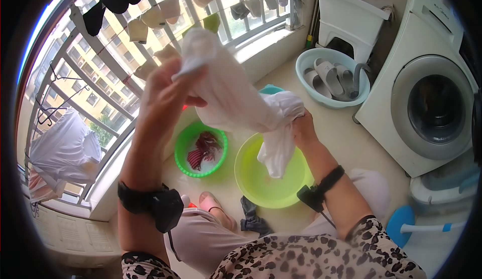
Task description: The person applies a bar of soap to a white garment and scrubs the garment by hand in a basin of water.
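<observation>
Green basin point(201, 170) holding striped cloth point(203, 150), yellow-green basin point(251, 186) below, both hands pinching white fabric point(236, 90)

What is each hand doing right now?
Left hand: closed on one end of the white cloth.
Right hand: closed on the cloth's other end.
</observation>
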`<state>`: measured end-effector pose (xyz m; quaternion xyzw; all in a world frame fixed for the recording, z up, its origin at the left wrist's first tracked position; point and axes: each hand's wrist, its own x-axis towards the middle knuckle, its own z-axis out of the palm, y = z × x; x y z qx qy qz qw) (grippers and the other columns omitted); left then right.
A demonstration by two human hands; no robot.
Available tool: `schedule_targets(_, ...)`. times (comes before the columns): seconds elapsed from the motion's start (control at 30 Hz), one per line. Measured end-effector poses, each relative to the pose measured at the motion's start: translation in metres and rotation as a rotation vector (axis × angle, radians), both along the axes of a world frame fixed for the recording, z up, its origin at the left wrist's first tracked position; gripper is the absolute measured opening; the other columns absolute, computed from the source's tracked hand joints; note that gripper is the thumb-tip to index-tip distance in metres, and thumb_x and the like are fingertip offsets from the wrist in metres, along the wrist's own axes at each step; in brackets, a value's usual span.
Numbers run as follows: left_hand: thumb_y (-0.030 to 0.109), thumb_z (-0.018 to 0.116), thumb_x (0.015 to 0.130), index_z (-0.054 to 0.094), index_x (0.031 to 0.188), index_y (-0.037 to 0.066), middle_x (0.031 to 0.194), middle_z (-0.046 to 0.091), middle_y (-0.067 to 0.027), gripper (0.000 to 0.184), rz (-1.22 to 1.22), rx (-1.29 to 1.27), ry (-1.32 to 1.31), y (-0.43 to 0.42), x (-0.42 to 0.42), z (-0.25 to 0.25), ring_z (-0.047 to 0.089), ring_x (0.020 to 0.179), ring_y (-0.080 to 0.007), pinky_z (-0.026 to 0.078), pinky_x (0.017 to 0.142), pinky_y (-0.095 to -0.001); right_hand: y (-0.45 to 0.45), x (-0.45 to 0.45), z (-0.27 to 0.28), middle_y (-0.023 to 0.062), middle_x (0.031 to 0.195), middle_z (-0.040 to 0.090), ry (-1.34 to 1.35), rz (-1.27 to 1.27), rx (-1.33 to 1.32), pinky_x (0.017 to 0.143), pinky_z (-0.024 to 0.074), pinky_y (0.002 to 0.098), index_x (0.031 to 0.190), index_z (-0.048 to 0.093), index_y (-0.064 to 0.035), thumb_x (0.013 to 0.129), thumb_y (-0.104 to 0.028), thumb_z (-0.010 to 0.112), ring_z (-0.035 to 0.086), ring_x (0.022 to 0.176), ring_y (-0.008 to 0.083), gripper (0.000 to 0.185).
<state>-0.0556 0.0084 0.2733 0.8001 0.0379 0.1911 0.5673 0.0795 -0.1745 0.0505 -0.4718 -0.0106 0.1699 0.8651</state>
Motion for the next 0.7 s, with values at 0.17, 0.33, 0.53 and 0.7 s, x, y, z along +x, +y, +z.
schedule_targets(0.17, 0.007, 0.051, 0.087, 0.046, 0.122, 0.001, 0.107, 0.059, -0.0133, 0.036, -0.006, -0.392, 0.073, -0.011, -0.005, -0.062, 0.064, 0.090, -0.0243, 0.058, 0.071, -0.0374, 0.000, -0.008, -0.047, 0.0080, 0.099, 0.062, -0.011, -0.018, -0.252, 0.076, 0.0474, 0.0300, 0.106, 0.059, -0.0005, 0.075, 0.003, 0.047, 0.060, 0.087, 0.0198, 0.033)
schedule_targets(0.33, 0.000, 0.042, 0.084, 0.047, 0.121, 0.002, 0.109, 0.058, -0.0162, 0.037, -0.061, -0.577, 0.089, -0.012, 0.009, -0.092, 0.061, 0.099, -0.0291, 0.056, 0.078, -0.0425, -0.003, -0.016, -0.085, 0.0172, 0.104, 0.062, -0.260, 0.097, -0.758, 0.080, 0.0463, 0.0316, 0.110, 0.056, 0.0002, 0.071, -0.005, 0.056, 0.060, 0.094, 0.0272, 0.040)
schedule_targets(0.53, 0.000, 0.037, 0.075, 0.051, 0.103, 0.002, 0.095, 0.059, -0.0117, 0.031, -0.020, -0.712, 0.052, -0.019, 0.038, -0.151, 0.060, 0.086, -0.0231, 0.053, 0.074, -0.0387, 0.000, -0.071, -0.061, 0.0143, 0.113, 0.058, 0.346, 0.204, -0.162, 0.088, 0.0436, 0.0433, 0.115, 0.052, -0.0019, 0.081, -0.036, 0.060, 0.055, 0.106, 0.0293, 0.049)
schedule_targets(0.7, 0.016, 0.062, 0.080, 0.053, 0.092, 0.003, 0.080, 0.056, -0.0017, 0.020, 0.010, -0.432, 0.175, -0.079, 0.017, -0.189, 0.052, 0.071, -0.0089, 0.043, 0.066, -0.0222, 0.006, -0.099, -0.028, 0.0140, 0.111, 0.056, 0.629, 0.432, 0.686, 0.086, 0.0452, 0.0450, 0.119, 0.046, -0.0020, 0.077, -0.074, 0.042, 0.056, 0.101, 0.0292, 0.083)
